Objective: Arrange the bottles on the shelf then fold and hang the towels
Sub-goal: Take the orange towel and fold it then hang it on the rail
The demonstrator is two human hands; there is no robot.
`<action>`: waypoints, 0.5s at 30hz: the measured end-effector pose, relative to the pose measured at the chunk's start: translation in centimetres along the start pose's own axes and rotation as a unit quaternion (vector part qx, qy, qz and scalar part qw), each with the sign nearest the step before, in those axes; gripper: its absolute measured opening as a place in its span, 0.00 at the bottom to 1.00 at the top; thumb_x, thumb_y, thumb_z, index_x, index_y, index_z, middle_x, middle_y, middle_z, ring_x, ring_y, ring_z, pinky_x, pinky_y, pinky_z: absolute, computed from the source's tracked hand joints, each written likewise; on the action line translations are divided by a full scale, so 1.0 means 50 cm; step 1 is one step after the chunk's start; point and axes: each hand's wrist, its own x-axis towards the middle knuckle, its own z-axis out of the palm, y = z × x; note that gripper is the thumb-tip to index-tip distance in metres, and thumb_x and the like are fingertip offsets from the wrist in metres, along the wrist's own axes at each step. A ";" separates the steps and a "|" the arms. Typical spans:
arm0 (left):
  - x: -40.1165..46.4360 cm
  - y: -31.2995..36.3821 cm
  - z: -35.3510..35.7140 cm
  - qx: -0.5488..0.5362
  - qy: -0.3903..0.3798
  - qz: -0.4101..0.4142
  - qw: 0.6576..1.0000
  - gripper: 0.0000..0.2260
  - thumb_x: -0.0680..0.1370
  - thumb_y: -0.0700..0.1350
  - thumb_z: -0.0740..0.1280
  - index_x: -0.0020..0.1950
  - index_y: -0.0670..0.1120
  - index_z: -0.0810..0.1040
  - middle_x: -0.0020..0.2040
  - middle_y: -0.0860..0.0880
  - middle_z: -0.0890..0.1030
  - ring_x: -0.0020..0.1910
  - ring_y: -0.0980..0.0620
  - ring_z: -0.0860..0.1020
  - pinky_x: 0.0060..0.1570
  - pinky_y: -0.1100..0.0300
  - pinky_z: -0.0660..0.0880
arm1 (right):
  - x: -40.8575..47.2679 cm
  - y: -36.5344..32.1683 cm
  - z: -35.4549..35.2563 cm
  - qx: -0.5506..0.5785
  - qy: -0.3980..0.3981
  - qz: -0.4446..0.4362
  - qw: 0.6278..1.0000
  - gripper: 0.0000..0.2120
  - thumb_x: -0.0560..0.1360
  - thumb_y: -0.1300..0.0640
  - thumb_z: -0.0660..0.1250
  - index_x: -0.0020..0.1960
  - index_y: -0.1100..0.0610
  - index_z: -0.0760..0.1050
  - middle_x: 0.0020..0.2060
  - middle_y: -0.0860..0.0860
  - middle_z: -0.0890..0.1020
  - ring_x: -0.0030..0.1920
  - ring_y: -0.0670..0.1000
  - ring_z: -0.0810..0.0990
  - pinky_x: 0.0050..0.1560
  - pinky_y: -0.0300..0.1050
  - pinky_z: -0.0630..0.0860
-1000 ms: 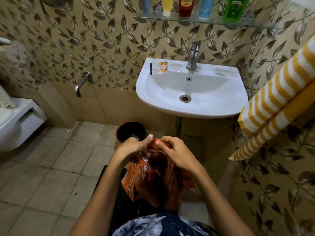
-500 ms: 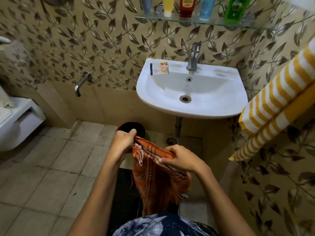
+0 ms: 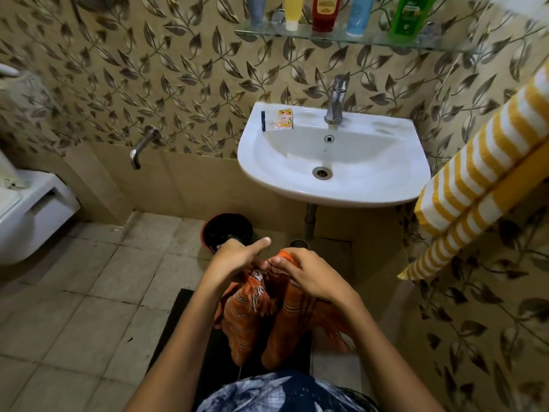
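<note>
An orange striped towel [image 3: 246,325] with a fringed edge hangs bunched in front of my body. My left hand [image 3: 234,257] grips its upper left part, thumb stretched out toward the right. My right hand [image 3: 309,272] pinches the top edge just beside it, fingers curled over the cloth. Several bottles stand in a row on the glass shelf [image 3: 341,38] above the sink, among them a yellow bottle [image 3: 292,11], a red bottle [image 3: 325,11] and a green bottle [image 3: 411,14]. A yellow-and-white striped towel [image 3: 487,168] hangs folded at the right wall.
A white sink [image 3: 332,162] with a tap [image 3: 337,98] is straight ahead; a small packet [image 3: 283,120] lies on its rim. A dark bin [image 3: 227,233] stands on the floor below it. A toilet [image 3: 26,209] is at the left. A dark mat [image 3: 184,328] lies underfoot.
My hands have come back together at the top of the orange towel, after having drawn apart along its edge half a second ago. The cloth now hangs in two bunched folds.
</note>
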 end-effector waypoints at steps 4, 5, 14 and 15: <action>-0.006 0.007 0.025 0.031 -0.015 0.009 0.999 0.24 0.74 0.60 0.66 0.36 0.38 0.81 0.36 0.43 0.82 0.36 0.48 0.79 0.38 0.59 0.74 | 0.004 0.002 0.011 -0.034 -0.017 0.002 0.999 0.14 0.77 0.41 0.58 0.50 0.49 0.75 0.46 0.52 0.82 0.48 0.55 0.80 0.49 0.56 0.76; -0.007 0.008 0.027 0.036 -0.014 0.005 0.999 0.23 0.74 0.59 0.66 0.35 0.39 0.79 0.34 0.44 0.80 0.35 0.49 0.78 0.36 0.60 0.73 | 0.004 0.001 0.012 -0.045 -0.021 0.001 0.999 0.14 0.77 0.41 0.59 0.51 0.49 0.75 0.47 0.52 0.82 0.48 0.55 0.80 0.49 0.56 0.76; 0.004 -0.010 0.026 0.008 0.000 -0.043 0.999 0.11 0.74 0.43 0.67 0.33 0.41 0.75 0.31 0.44 0.77 0.29 0.49 0.75 0.34 0.60 0.72 | -0.008 -0.010 0.002 -0.033 -0.017 -0.038 0.999 0.10 0.72 0.40 0.67 0.37 0.42 0.70 0.35 0.44 0.76 0.38 0.45 0.75 0.40 0.47 0.72; 0.008 -0.016 0.023 -0.013 0.025 -0.039 0.999 0.10 0.74 0.43 0.68 0.34 0.40 0.76 0.31 0.44 0.77 0.30 0.48 0.75 0.36 0.60 0.73 | -0.010 -0.010 -0.003 -0.028 -0.021 -0.035 0.999 0.08 0.72 0.41 0.68 0.40 0.43 0.72 0.37 0.44 0.78 0.40 0.44 0.77 0.41 0.46 0.73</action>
